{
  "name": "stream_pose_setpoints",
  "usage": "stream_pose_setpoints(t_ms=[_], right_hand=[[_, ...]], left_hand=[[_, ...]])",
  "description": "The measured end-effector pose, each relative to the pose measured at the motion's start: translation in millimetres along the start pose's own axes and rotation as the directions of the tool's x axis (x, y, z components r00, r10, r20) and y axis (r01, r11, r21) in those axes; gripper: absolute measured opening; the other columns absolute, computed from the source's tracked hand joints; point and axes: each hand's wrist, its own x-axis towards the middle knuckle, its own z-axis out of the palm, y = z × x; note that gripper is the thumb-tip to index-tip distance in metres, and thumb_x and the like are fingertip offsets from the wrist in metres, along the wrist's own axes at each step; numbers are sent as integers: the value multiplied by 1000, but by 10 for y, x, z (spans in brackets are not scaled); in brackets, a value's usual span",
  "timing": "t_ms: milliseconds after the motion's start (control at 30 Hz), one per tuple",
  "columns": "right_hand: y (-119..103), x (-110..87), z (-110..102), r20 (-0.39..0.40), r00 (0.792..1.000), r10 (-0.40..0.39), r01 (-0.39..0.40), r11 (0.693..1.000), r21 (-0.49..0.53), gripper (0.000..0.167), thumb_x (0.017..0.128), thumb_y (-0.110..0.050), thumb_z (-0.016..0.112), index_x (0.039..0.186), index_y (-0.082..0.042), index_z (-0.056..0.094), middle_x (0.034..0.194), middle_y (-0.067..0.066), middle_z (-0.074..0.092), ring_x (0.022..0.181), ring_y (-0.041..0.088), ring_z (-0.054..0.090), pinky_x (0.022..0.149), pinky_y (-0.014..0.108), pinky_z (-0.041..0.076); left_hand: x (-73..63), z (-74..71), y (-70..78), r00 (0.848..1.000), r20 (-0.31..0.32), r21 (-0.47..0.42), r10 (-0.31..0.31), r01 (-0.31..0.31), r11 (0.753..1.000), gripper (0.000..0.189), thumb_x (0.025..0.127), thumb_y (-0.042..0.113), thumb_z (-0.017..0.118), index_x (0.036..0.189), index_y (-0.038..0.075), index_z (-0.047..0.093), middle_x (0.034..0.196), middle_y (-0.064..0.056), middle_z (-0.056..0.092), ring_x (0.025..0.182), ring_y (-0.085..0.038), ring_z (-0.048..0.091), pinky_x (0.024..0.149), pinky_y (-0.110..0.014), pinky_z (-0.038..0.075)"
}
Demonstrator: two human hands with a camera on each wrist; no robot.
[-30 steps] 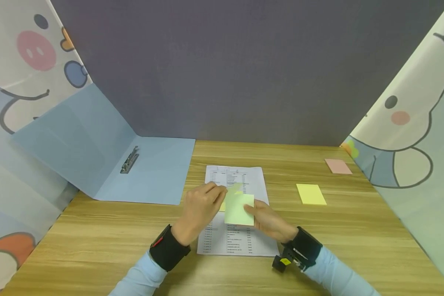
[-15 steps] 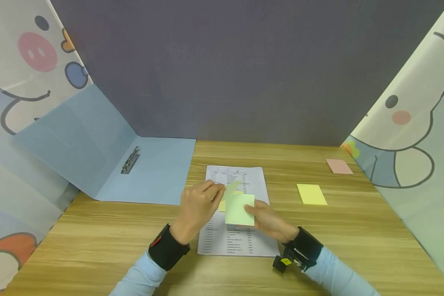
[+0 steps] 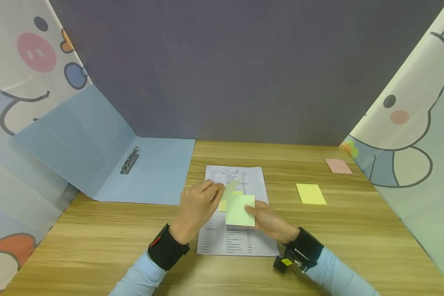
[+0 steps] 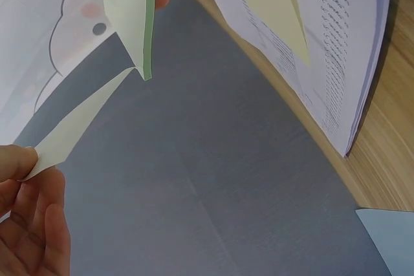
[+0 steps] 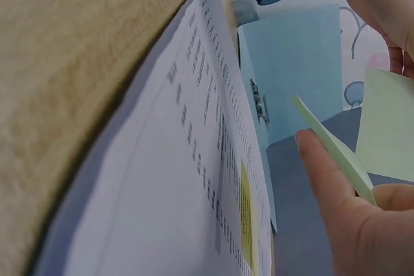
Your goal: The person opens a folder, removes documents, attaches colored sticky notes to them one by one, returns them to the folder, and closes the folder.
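Note:
My right hand (image 3: 271, 222) holds a pad of pale green sticky notes (image 3: 240, 210), thumb on its face and fingers behind. Between thumb and fingertips, my left hand (image 3: 197, 207) pinches one pale green sheet (image 3: 229, 190). In the left wrist view the sheet (image 4: 81, 121) slants up, its far end right at the corner of the pad (image 4: 132, 11). Below both hands lies a stack of printed papers (image 3: 240, 242), bearing a yellow sticky note (image 3: 222, 206) partly hidden by the pad. The right wrist view shows the pad (image 5: 336, 150) edge-on, above the papers.
An open light blue folder (image 3: 159, 172) with a metal clip (image 3: 129, 160) stands at the left. To the right lie a yellow sticky-note pad (image 3: 311, 194) and a pink one (image 3: 338, 166). A dark grey panel (image 3: 244, 74) rises behind the wooden table (image 3: 96, 238).
My left hand has shifted slightly left and up, tilting the pinched green sheet further away from the pad. The right hand and its pad have stayed almost still.

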Motion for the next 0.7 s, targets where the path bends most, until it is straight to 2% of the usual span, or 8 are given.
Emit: stream_pose_setpoints(t_ms=[333,500,700], right_hand=[[9,-8,-14,-18,1000,6,-6,1000,5,46,100,-20,34,141,-1,23,129,16,48,109,17,56,93,32,46],[19,-11,-22,-4,1000,2,-2,1000,7,49,100,-20,34,142,1,19,132,18,45,111,17,55,94,32,45],[45,-11,-43,-3,1000,-7,7,1000,10,49,100,-20,34,142,1,19,132,18,46,111,17,55,94,31,45]], left_hand=[[11,5,4,1000,-18,-6,4,-4,1000,5,71,8,76,74,10,72,63,3,63,46,-7,54,42,-16,40],[28,-1,12,1000,-28,-10,2,-2,1000,5,71,7,76,74,10,72,62,3,62,44,-6,51,40,-15,37],[30,-18,24,1000,-6,-17,-4,4,1000,3,77,10,71,74,9,72,63,2,63,44,-6,51,41,-15,38]])
